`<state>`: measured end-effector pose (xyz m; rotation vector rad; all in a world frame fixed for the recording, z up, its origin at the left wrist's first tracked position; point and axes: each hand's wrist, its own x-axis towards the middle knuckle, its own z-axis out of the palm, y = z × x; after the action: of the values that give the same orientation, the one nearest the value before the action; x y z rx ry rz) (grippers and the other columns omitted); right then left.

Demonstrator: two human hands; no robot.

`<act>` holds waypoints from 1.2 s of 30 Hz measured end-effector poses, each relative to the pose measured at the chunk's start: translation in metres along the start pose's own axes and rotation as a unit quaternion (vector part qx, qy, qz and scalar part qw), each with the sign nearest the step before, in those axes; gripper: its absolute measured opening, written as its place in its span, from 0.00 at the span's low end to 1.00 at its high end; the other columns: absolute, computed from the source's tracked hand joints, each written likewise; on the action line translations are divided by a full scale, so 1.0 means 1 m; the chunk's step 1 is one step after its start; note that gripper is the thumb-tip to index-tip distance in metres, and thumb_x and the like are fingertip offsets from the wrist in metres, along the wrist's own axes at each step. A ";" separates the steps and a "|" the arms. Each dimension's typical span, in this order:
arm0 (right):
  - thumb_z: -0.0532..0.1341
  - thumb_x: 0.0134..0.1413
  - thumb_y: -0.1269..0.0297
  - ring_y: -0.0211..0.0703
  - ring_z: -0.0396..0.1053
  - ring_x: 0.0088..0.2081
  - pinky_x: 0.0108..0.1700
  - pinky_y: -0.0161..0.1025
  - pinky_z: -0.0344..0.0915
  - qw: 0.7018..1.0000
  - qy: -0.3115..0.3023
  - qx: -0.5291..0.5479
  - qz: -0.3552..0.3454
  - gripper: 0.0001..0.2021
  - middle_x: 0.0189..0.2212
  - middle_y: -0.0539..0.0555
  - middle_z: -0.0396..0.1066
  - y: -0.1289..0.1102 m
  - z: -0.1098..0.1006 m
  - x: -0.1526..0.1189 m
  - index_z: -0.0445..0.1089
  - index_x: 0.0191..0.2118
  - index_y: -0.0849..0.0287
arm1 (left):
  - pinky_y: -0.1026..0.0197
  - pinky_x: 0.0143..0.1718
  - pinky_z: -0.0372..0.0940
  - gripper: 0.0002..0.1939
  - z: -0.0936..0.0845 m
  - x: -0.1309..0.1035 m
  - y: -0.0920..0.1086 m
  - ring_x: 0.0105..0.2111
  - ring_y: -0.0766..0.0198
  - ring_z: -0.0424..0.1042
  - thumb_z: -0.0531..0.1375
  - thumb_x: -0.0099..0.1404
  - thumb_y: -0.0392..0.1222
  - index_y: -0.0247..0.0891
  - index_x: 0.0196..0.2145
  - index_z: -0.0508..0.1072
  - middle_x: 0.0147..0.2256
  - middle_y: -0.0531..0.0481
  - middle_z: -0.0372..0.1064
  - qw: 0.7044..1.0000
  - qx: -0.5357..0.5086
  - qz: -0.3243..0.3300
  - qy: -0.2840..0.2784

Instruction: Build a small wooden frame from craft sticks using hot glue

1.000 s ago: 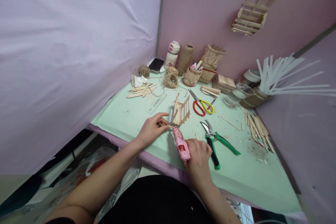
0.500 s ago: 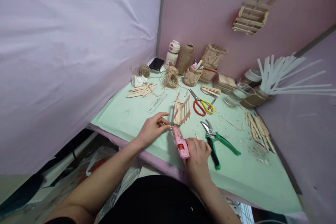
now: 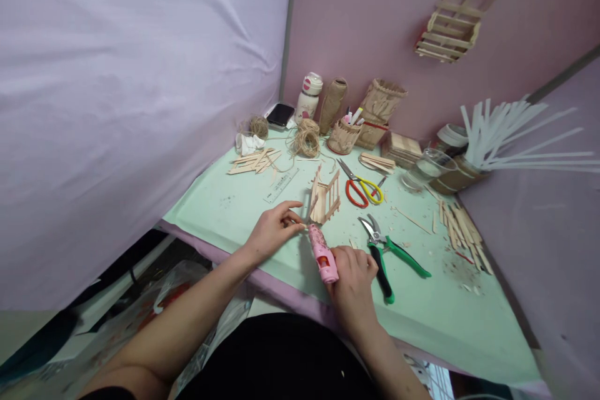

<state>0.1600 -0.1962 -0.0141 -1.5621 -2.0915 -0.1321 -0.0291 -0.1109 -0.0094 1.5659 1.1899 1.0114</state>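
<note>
My right hand [image 3: 352,275] is wrapped round a pink glue gun [image 3: 323,254], its nozzle pointing away from me. The tip is close to the near end of a small wooden stick frame [image 3: 325,197] standing on the pale green table [image 3: 215,206]. Just left of the nozzle, my left hand [image 3: 276,228] has its thumb and a finger pinched at a small pale piece, too small to make out; its index finger reaches out beside the frame.
Scissors [image 3: 360,184] and green-handled pruners [image 3: 387,253] lie to the right. Twine [image 3: 307,139], a stick-covered pen cup [image 3: 344,137], a bottle [image 3: 308,99] and a plastic cup [image 3: 424,170] stand behind. Loose sticks [image 3: 255,161] lie left; more [image 3: 462,231] lie right.
</note>
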 end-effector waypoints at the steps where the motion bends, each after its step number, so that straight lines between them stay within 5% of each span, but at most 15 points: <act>1: 0.54 0.60 0.67 0.48 0.61 0.39 0.47 0.47 0.50 1.000 -0.003 0.000 0.001 0.04 0.35 0.54 0.69 0.000 0.000 0.000 0.65 0.39 0.57 | 0.64 0.33 0.64 0.23 0.000 0.000 0.000 0.28 0.66 0.69 0.64 0.56 0.44 0.39 0.50 0.70 0.33 0.51 0.77 1.000 -0.001 0.001 0.000; 36: 0.53 0.62 0.64 0.50 0.60 0.39 0.46 0.48 0.50 1.000 0.005 0.001 0.008 0.06 0.36 0.56 0.69 0.004 0.002 -0.005 0.64 0.40 0.58 | 0.64 0.33 0.63 0.24 0.001 0.000 -0.001 0.29 0.66 0.70 0.65 0.56 0.45 0.39 0.50 0.69 0.33 0.51 0.77 1.000 -0.013 -0.003 -0.001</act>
<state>0.1633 -0.1982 -0.0191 -1.5733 -2.0697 -0.1319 -0.0286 -0.1108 -0.0110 1.5408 1.1750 1.0179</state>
